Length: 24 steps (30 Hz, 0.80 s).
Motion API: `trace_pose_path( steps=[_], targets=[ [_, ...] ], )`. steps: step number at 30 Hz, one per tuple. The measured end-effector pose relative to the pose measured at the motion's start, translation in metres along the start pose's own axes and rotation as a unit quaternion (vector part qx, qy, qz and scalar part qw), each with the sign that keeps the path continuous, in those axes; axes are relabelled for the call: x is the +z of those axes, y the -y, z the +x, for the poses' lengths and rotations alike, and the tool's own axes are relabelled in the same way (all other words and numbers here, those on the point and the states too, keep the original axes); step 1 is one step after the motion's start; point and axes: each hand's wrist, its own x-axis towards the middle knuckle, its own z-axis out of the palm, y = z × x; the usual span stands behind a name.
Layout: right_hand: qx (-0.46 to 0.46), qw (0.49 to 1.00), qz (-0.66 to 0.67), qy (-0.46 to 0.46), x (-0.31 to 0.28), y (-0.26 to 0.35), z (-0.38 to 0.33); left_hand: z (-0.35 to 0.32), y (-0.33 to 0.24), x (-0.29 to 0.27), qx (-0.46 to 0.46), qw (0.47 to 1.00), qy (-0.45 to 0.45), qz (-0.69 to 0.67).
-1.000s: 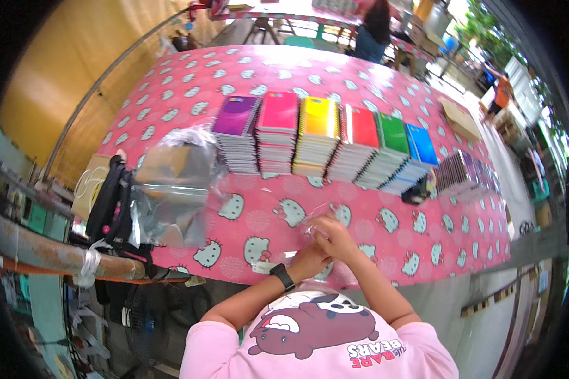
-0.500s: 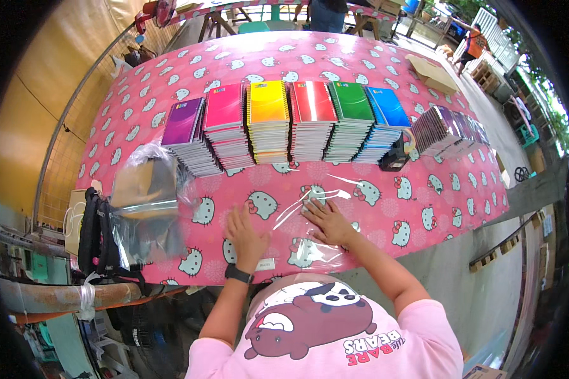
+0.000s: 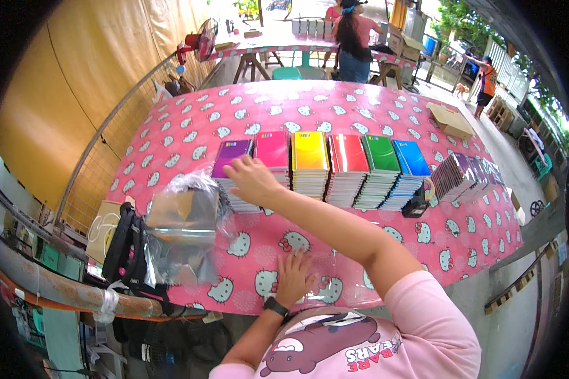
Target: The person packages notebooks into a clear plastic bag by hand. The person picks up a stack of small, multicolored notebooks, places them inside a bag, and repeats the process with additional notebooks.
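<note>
My left hand (image 3: 295, 278) lies flat with fingers spread on the pink cat-print tablecloth (image 3: 360, 303), near the table's front edge; a dark watch (image 3: 275, 307) is on its wrist. My right arm stretches across to the left. My right hand (image 3: 253, 182) rests with fingers apart over the stack of purple spiral notebooks (image 3: 235, 151), covering part of its top and side. Beside it, to the right, stand stacks of pink notebooks (image 3: 272, 148), yellow notebooks (image 3: 309, 150), red notebooks (image 3: 348, 153), green notebooks (image 3: 380, 154) and blue notebooks (image 3: 412, 158).
Clear plastic bags (image 3: 183, 230) lie left of the stacks, by a black backpack (image 3: 125, 246). A black tape dispenser (image 3: 416, 207) and wrapped notebook packs (image 3: 455, 177) are at the right. Farther back are a cardboard box (image 3: 450, 120), a red fan (image 3: 202, 41) and other people (image 3: 354, 44).
My right hand has left the tabletop and moved up and left onto the purple stack. My left hand still lies on the table. The view has tilted up, showing more background.
</note>
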Motion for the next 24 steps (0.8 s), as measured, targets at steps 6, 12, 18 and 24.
trace_pose_path(
  steps=[6,12,18,24],
  targets=[
    [-0.036,0.973,-0.022,0.228,0.026,-0.003,0.053,-0.024,0.017,-0.011,-0.001,1.000,-0.026,-0.003],
    [-0.038,0.977,-0.084,0.194,0.038,0.009,0.058,-0.017,0.010,-0.018,0.045,0.995,-0.051,-0.075],
    [-0.060,0.995,0.085,0.006,0.014,0.003,0.056,0.017,0.035,-0.106,-0.002,0.925,-0.379,-0.038],
    [-0.162,0.878,0.426,0.149,-0.078,0.025,-0.012,0.030,0.068,-0.236,-0.114,0.972,-0.173,-0.110]
  ],
)
